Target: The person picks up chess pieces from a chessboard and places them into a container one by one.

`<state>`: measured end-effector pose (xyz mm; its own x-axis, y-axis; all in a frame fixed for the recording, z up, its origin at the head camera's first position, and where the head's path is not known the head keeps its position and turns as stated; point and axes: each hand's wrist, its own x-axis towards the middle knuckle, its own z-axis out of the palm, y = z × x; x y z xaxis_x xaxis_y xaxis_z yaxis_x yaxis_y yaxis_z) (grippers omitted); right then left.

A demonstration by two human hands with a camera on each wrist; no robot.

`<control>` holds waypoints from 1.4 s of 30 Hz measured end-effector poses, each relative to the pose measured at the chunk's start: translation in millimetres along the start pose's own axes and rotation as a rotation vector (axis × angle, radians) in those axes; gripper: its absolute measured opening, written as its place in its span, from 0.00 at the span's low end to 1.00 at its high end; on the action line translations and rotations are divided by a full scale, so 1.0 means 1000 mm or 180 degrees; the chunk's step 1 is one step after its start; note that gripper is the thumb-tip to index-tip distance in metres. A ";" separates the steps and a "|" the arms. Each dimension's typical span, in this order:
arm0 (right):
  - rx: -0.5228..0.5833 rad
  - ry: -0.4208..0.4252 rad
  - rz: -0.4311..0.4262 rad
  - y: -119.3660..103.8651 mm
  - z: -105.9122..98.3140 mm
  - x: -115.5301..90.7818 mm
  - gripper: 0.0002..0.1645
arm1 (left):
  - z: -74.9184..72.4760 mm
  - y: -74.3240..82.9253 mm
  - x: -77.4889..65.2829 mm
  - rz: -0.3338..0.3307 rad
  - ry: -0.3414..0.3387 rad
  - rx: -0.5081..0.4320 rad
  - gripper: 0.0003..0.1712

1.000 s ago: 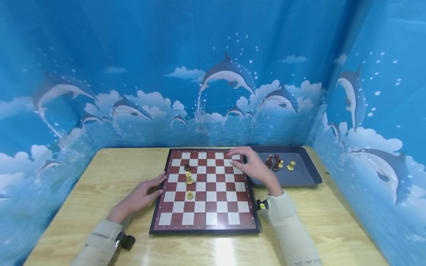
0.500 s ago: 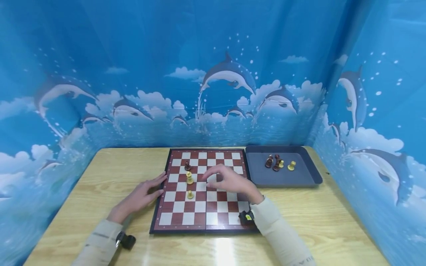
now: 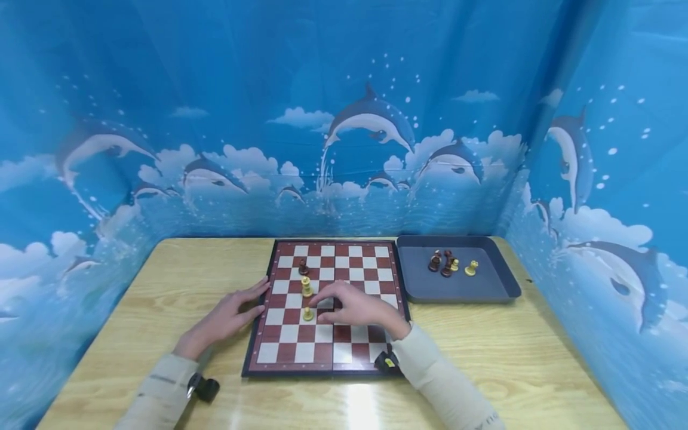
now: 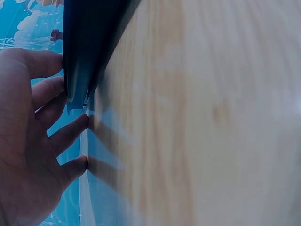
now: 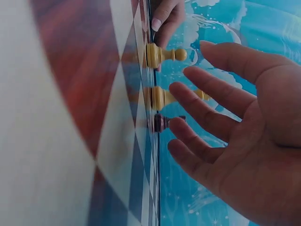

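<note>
A red-and-white chessboard [image 3: 360, 334] lies on the wooden table. My left hand [image 3: 228, 316] rests against its left edge, fingers extended; the left wrist view shows fingertips [image 4: 54, 84] touching the dark side of the board. Over the board's middle, my right hand [image 3: 357, 307] hovers with fingers spread and nothing held. Its thumb and index finger are just right of a cream pawn [image 3: 307, 314]. Behind the pawn stand a taller cream chess piece [image 3: 306, 287] and a dark chess piece [image 3: 303, 267]. In the right wrist view the pawn [image 5: 160, 55] stands upright, apart from the fingers.
To the board's right sits a grey tray [image 3: 430, 291] with dark chess pieces [image 3: 447, 264] clustered beside a small cream piece [image 3: 454, 265], and another cream piece [image 3: 470, 269] farther right. A blue dolphin-print curtain [image 3: 242, 119] borders the table at the back and sides.
My right hand has come from the board's far right corner by the tray, leftward and nearer, to beside the cream pawn. The left hand and the chess pieces stay where they were.
</note>
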<state>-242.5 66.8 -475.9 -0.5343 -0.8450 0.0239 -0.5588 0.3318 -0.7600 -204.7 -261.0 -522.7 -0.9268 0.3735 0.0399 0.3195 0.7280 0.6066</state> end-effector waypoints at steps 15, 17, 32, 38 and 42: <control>-0.0141 -0.0207 0.0099 0.001 0.004 0.015 0.20 | 0.003 -0.004 0.001 0.0062 0.0001 -0.0040 0.33; -0.0228 -0.0207 0.0086 0.001 0.005 0.018 0.18 | 0.003 -0.004 0.002 0.0078 0.0006 -0.0041 0.33; -0.0279 -0.0248 0.0261 -0.008 0.008 0.030 0.05 | 0.001 -0.002 0.004 0.0126 0.0032 -0.0020 0.33; -0.0301 -0.0150 0.0174 -0.012 0.004 0.026 0.05 | 0.001 -0.003 0.003 0.0126 0.0043 -0.0022 0.33; -0.0055 0.0007 0.0073 -0.012 -0.003 0.021 0.07 | 0.002 -0.005 0.003 0.0111 0.0037 -0.0034 0.34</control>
<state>-248.6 45.7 -464.3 -0.5486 -0.8361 0.0081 -0.5572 0.3584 -0.7491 -208.4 -262.6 -526.9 -0.9174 0.3918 0.0703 0.3496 0.7085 0.6131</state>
